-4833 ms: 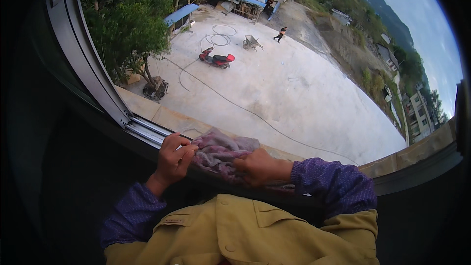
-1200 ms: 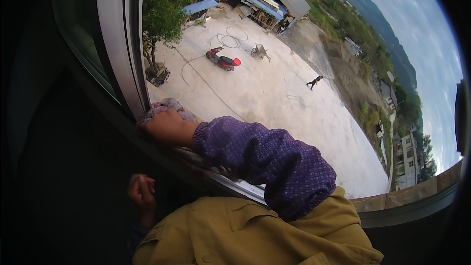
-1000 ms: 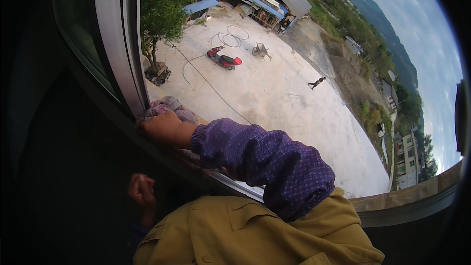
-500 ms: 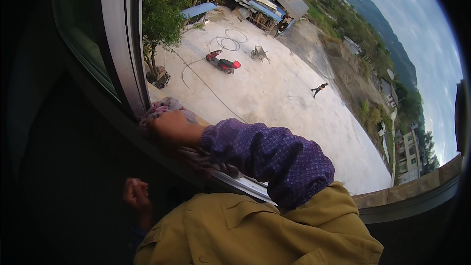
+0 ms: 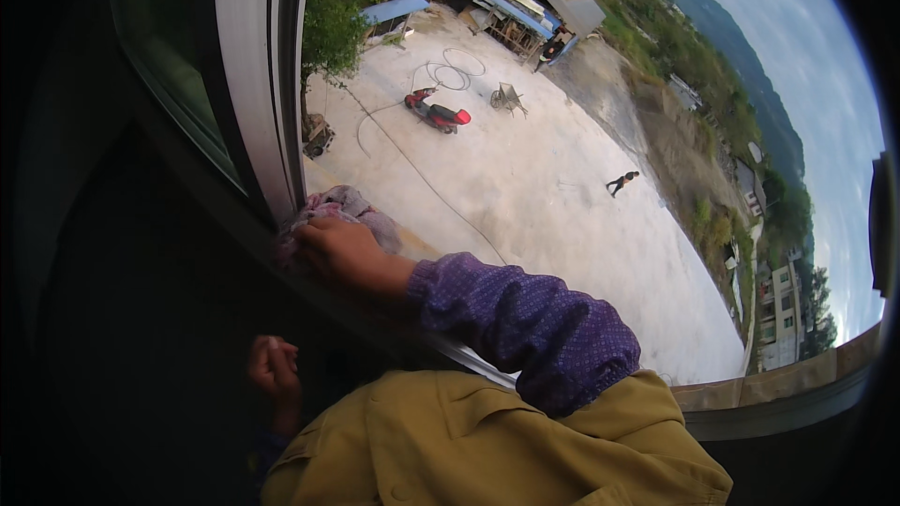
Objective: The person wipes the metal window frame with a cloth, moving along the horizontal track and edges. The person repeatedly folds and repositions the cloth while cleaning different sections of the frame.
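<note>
My right hand (image 5: pixel 347 253), in a purple patterned sleeve cover (image 5: pixel 525 319), reaches across to the left and grips a crumpled pinkish-grey cloth (image 5: pixel 349 206). The cloth is pressed on the window sill track, right at the foot of the metal window frame (image 5: pixel 258 66). Part of the cloth is hidden under the hand. Lower down, in the shadow inside the room, my left hand (image 5: pixel 275 365) hangs near my body with its fingers curled in. Whether anything lies in those fingers is too dark to make out.
A glass pane (image 5: pixel 169 75) stands left of the frame. The window opens over a drop to a pale concrete yard (image 5: pixel 525 215) with a red scooter (image 5: pixel 437 112), a wheelbarrow (image 5: pixel 507 98), coiled hose (image 5: pixel 450 75) and a walking person (image 5: pixel 622 184). A tiled ledge (image 5: pixel 778 384) runs at right.
The view has shifted slightly, so the yard and frame sit further right. My right hand still holds the cloth at the frame's corner, with less blur now; more of the cloth bunches beyond it.
</note>
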The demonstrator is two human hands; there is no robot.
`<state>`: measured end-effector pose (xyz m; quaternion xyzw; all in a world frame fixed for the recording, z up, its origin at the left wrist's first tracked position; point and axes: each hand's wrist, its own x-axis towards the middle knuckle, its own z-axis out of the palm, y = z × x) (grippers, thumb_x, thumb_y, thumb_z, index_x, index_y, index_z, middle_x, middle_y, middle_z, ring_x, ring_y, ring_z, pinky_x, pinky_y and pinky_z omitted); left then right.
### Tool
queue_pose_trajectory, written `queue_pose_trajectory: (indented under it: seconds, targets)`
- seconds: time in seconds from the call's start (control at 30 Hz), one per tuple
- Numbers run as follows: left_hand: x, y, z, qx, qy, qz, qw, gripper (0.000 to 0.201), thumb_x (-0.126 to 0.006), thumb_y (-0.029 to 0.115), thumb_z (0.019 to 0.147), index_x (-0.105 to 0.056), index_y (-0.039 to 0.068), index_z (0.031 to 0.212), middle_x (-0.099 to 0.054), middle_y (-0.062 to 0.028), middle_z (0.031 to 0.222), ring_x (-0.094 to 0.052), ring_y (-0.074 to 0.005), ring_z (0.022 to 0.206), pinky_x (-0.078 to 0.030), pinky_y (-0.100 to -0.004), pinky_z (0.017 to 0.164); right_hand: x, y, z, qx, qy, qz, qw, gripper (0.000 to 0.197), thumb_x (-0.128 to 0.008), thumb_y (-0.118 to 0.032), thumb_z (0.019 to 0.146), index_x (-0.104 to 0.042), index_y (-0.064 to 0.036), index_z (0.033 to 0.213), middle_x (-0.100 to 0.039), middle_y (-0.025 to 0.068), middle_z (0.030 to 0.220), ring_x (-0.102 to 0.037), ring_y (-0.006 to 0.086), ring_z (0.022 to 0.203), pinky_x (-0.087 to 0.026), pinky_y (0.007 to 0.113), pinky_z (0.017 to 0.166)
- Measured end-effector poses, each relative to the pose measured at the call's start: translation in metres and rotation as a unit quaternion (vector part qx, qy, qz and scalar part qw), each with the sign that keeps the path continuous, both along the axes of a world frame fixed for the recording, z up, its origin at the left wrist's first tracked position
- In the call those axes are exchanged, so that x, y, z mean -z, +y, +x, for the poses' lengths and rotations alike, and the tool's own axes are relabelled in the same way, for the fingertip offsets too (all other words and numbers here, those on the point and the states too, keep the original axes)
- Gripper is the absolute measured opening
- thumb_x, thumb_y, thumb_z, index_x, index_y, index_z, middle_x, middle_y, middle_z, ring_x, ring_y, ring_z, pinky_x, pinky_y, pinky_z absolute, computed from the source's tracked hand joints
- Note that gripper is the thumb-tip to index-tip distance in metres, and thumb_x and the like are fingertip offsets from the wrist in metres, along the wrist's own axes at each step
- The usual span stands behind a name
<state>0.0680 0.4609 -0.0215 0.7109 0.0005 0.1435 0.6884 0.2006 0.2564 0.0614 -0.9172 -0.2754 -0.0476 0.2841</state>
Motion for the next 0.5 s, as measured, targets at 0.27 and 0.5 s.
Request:
queue_pose_trajectory:
  seconds: [0.27,0.5]
  targets:
    - [-0.003,0.002,0.002,0.018,-0.020,0.015,1.000,0.036,-0.048,0.011,0.101,-0.061,0.000,0.070,-0.053,-0.0038,0.073,-0.046,-0.0068,0.052,-0.033,-0.0243,0.047,0.000,-0.008,-0.003,-0.045,-0.059,-0.067,0.995,0.055,-0.072,-0.028,0.083,-0.059,-0.0098,0.133,-0.061,0.0132,0.112,-0.066,0.0360,0.097,-0.055,0.047,0.079]
    - [-0.009,-0.005,-0.004,0.030,-0.015,0.033,0.999,0.034,-0.051,0.011,0.100,-0.062,0.000,0.069,-0.054,-0.0039,0.071,-0.046,-0.0076,0.051,-0.034,-0.0253,0.047,-0.019,0.005,0.009,-0.035,0.043,-0.120,0.991,0.043,-0.070,-0.031,0.084,-0.063,-0.0099,0.121,-0.065,0.0129,0.106,-0.068,0.0366,0.093,-0.055,0.048,0.076]
